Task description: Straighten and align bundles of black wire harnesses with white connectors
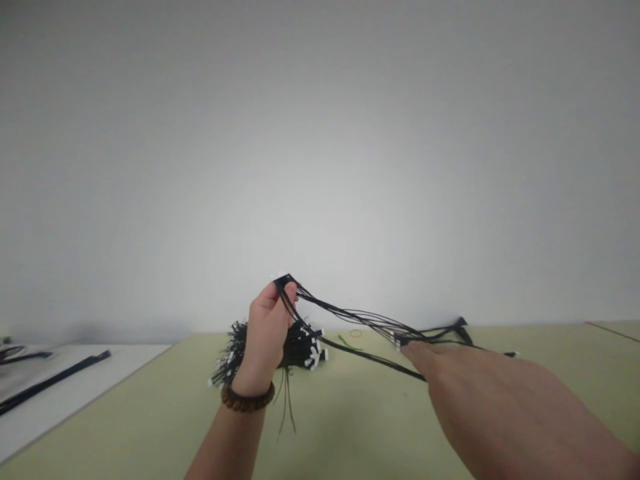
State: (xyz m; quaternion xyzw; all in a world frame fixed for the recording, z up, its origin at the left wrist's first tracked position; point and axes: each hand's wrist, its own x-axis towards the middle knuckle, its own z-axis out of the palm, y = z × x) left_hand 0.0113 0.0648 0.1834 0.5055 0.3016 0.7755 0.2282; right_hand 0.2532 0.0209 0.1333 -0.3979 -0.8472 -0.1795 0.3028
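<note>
My left hand (265, 327), with a brown beaded bracelet at its wrist, is raised and pinches one end of a black wire harness (345, 312). A flat black piece sticks up past its thumb and fingertips. Thin black wires run down from there to the right, nearly straight. My right hand (480, 387) is low at the right, back up, its fingertips at a black part with white connector ends; the wires pass beneath its fingers, whose undersides are hidden. Behind my left wrist lies a pile of black cables (300, 350) with white connectors.
The yellow-green tabletop (350, 427) reaches back to a pale wall. On it lie a green strip (349, 343) and a thin orange loop (355, 333). At the left, long black cables (55, 380) rest on a white surface. A thin reddish-brown line (613, 331) shows at the far right.
</note>
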